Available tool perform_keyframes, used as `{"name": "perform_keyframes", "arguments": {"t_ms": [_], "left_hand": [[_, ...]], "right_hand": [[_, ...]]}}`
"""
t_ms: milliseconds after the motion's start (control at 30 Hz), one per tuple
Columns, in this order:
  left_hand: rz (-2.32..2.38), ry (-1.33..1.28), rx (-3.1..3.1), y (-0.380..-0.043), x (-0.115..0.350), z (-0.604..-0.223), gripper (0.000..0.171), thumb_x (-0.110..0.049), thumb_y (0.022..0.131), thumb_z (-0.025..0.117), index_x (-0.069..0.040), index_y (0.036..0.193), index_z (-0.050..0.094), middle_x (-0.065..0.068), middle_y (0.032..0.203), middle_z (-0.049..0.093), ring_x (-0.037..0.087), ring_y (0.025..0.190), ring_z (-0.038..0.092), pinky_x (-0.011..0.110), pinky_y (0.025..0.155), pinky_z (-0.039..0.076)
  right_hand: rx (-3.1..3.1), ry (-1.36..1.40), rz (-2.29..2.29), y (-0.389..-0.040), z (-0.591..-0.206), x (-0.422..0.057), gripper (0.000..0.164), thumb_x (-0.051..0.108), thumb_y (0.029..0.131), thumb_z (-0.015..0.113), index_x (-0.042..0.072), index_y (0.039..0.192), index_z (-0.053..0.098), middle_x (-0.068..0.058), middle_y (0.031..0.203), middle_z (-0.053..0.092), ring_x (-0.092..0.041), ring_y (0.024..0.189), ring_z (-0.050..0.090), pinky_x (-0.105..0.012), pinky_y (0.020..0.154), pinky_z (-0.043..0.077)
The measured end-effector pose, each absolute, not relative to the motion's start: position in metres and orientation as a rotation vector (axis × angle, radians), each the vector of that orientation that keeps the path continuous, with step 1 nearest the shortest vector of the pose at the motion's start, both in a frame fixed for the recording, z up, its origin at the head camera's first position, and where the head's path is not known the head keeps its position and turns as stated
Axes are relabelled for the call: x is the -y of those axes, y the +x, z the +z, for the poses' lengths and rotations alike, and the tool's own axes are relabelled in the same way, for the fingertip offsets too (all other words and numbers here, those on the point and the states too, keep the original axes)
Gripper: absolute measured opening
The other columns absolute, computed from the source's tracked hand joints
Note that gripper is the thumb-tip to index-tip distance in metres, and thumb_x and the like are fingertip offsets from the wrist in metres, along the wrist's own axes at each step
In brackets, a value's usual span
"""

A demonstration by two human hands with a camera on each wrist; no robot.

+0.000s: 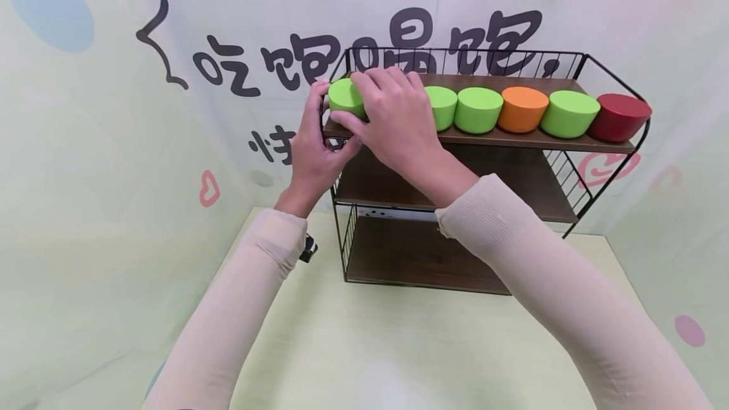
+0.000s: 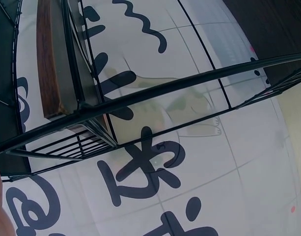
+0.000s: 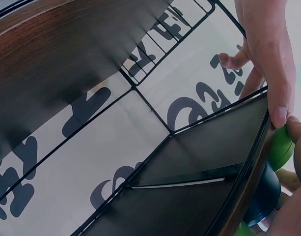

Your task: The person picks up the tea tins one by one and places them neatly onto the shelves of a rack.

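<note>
At the left end of the shelf rack's (image 1: 535,138) top board stands a green cylinder (image 1: 344,97). My right hand (image 1: 398,109) pinches it, fingers over the top and thumb at the front. My left hand (image 1: 313,150) grips that end of the rack, its thumb along the front edge. In the right wrist view, fingers of the left hand (image 3: 268,54) reach behind the board, and the green cylinder (image 3: 281,147) shows beside its thumb. A dark blue cylinder (image 3: 264,196) sits close by, under the right hand (image 3: 297,196); the head view hides it.
Rightward along the top board stand green cylinders (image 1: 478,109), an orange cylinder (image 1: 523,108) and a dark red cylinder (image 1: 619,117). Black wire rails (image 1: 467,50) edge the rack. Below are two more brown boards (image 1: 421,252). The rack stands on a pale table (image 1: 364,340) before a printed cloth backdrop.
</note>
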State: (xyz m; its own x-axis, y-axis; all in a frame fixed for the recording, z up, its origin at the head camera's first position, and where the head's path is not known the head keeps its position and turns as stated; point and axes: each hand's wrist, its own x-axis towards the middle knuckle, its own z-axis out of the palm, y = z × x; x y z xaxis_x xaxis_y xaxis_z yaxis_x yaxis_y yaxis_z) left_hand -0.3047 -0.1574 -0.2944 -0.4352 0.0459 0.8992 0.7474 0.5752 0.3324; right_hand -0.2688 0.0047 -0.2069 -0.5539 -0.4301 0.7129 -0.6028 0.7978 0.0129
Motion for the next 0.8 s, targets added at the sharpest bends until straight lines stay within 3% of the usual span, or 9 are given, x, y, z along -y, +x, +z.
{"name": "perform_keyframes", "arguments": {"t_ms": [400,567,800], "left_hand": [[-0.944,-0.633,1.86,-0.305,0.157,-0.296,0.077,-0.037,0.084,0.074,-0.005,0.144,0.039,0.008,0.148,0.047,0.017,0.125,0.054,0.04,0.094,0.051],[-0.921,-0.639,1.851,-0.304,0.156,-0.295,0.078,-0.043,0.085,0.07,-0.003,0.144,0.04,0.013,0.147,0.048,0.018,0.129,0.052,0.04,0.098,0.048],[-0.913,-0.638,1.859,-0.304,0.157,-0.295,0.084,-0.06,0.088,0.063,-0.003,0.145,0.038,0.01,0.148,0.047,0.019,0.126,0.055,0.041,0.097,0.049]], "right_hand": [[2.17,0.811,0.355,-0.268,-0.211,-0.01,0.051,0.041,0.09,0.072,0.004,0.124,0.065,-0.013,0.117,0.066,-0.031,0.104,0.061,-0.041,0.086,0.046],[2.186,0.85,0.364,-0.266,-0.211,-0.014,0.052,0.04,0.089,0.073,0.005,0.126,0.063,-0.012,0.119,0.065,-0.031,0.105,0.061,-0.041,0.088,0.045],[2.181,0.881,0.383,-0.257,-0.204,-0.028,0.059,0.047,0.089,0.071,0.005,0.129,0.061,-0.015,0.126,0.062,-0.03,0.117,0.059,-0.044,0.096,0.044]]}}
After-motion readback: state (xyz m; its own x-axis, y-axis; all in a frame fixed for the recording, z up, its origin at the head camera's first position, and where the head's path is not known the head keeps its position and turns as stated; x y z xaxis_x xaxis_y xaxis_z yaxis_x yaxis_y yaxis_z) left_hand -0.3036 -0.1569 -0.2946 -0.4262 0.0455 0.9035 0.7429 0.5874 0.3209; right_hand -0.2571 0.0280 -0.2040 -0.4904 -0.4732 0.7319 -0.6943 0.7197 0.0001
